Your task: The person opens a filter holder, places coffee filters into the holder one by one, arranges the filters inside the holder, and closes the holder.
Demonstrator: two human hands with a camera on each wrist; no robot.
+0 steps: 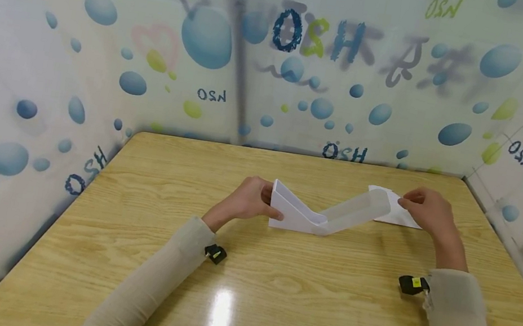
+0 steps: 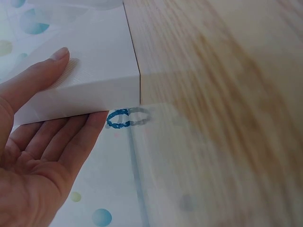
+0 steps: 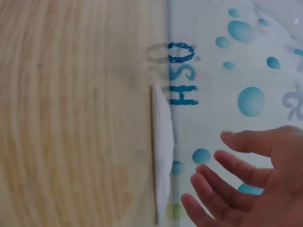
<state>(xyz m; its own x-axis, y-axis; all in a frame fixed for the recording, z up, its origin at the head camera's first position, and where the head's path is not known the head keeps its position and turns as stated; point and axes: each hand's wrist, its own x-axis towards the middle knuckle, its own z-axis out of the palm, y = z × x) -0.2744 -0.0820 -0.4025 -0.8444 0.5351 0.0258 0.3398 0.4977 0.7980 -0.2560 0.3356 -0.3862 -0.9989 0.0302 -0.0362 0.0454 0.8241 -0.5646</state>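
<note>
A white box (image 1: 296, 217) with a slanted top edge stands on the table, its translucent lid (image 1: 357, 209) swung out to the right. My left hand (image 1: 252, 198) grips the box by its left end. In the left wrist view, the thumb presses one broad white face (image 2: 94, 61) while the fingers reach round behind. Over on the right, a flat white sheet-like piece (image 1: 402, 215) lies beyond the lid. My right hand (image 1: 428, 211) hovers by it, fingertips overlapping it in the head view. The right wrist view shows those fingers (image 3: 236, 163) spread and loosely bent, holding nothing, beside the white piece.
The wooden table (image 1: 290, 304) runs back to a patterned curtain (image 1: 271, 102) with bubbles and letters, which also closes off both sides. A small black device (image 1: 215, 254) is worn at the left wrist, another black device (image 1: 411, 285) at the right.
</note>
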